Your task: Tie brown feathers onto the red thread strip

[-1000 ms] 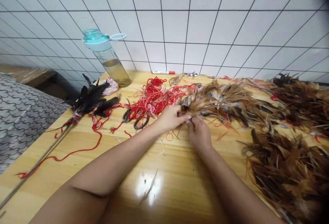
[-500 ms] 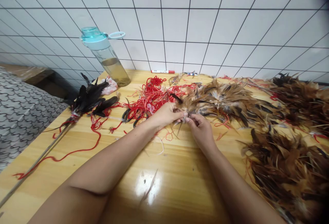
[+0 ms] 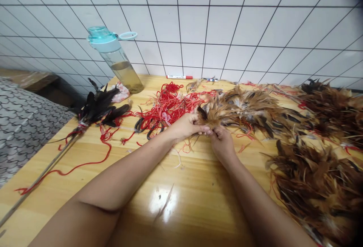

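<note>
Over the middle of the wooden table, my left hand (image 3: 192, 126) pinches a small bunch of brown feathers (image 3: 208, 115) near its base, and the tips fan upward. My right hand (image 3: 222, 140) meets it from the right, its thumb and fingers pressed together at the quill ends; whatever they grip there is too small to make out. Just behind lies a long heap of tan and dark feathers (image 3: 249, 107). A tangle of red cord (image 3: 170, 105) spreads beyond my left hand.
At left, black feathers (image 3: 96, 105) are tied onto a thin stick (image 3: 42, 177). A water bottle (image 3: 121, 65) stands near the tiled wall, with a red-capped marker (image 3: 179, 77) to its right. Brown feather piles (image 3: 317, 190) cover the right side. A loose feather (image 3: 166, 203) lies in front.
The feather bunch in my left hand now stands fuller above the fingers and covers more of the fingertips. Both hands stay close together in nearly the same spot.
</note>
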`<act>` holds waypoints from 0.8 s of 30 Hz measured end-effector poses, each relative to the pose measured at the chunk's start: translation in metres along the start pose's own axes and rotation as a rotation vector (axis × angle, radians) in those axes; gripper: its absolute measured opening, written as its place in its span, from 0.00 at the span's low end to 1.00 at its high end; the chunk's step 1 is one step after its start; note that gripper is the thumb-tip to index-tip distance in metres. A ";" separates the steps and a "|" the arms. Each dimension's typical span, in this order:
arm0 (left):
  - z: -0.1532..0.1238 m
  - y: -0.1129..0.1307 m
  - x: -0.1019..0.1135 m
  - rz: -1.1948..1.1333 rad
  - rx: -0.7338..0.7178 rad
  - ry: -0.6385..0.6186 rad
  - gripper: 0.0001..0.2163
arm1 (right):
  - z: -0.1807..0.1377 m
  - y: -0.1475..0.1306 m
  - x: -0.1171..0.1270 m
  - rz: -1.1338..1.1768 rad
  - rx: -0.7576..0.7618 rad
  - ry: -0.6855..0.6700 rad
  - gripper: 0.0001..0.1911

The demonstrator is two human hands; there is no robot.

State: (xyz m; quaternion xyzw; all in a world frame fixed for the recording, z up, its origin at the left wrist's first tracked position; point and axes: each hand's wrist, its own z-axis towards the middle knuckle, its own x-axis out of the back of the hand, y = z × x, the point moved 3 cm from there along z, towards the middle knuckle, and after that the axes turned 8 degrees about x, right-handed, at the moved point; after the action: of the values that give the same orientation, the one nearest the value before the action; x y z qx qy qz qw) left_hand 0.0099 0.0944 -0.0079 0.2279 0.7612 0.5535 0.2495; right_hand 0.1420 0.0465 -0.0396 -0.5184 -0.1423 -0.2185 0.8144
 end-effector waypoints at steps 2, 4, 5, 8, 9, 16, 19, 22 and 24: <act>-0.001 0.001 0.003 -0.007 0.008 -0.040 0.13 | 0.001 -0.001 -0.001 0.066 0.018 -0.047 0.11; -0.003 0.002 0.006 0.026 0.016 -0.086 0.13 | 0.001 -0.001 -0.003 0.134 0.026 -0.107 0.13; -0.003 0.003 0.008 0.048 0.025 -0.111 0.13 | 0.001 -0.001 -0.004 0.163 0.025 -0.140 0.13; -0.006 0.006 0.010 0.098 0.040 -0.187 0.13 | -0.001 -0.001 -0.006 0.204 0.007 -0.214 0.14; -0.007 0.006 0.010 0.107 0.039 -0.205 0.13 | -0.001 -0.002 -0.006 0.209 0.003 -0.228 0.13; -0.004 0.005 0.012 0.030 -0.035 -0.055 0.15 | 0.003 -0.010 0.000 0.378 -0.063 -0.100 0.12; -0.004 0.008 0.011 0.014 -0.093 0.068 0.15 | 0.003 -0.008 0.006 0.369 -0.186 0.093 0.11; -0.006 0.012 0.003 0.160 -0.078 0.070 0.14 | 0.002 -0.003 0.013 0.326 -0.268 0.262 0.12; -0.006 0.011 -0.002 0.309 -0.070 0.068 0.12 | 0.002 0.001 0.015 0.320 -0.271 0.330 0.12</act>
State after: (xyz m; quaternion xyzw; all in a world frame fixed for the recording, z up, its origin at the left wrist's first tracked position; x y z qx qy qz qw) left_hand 0.0085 0.0915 0.0047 0.3145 0.7053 0.6190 0.1433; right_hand 0.1555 0.0452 -0.0329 -0.5960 0.1069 -0.1854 0.7740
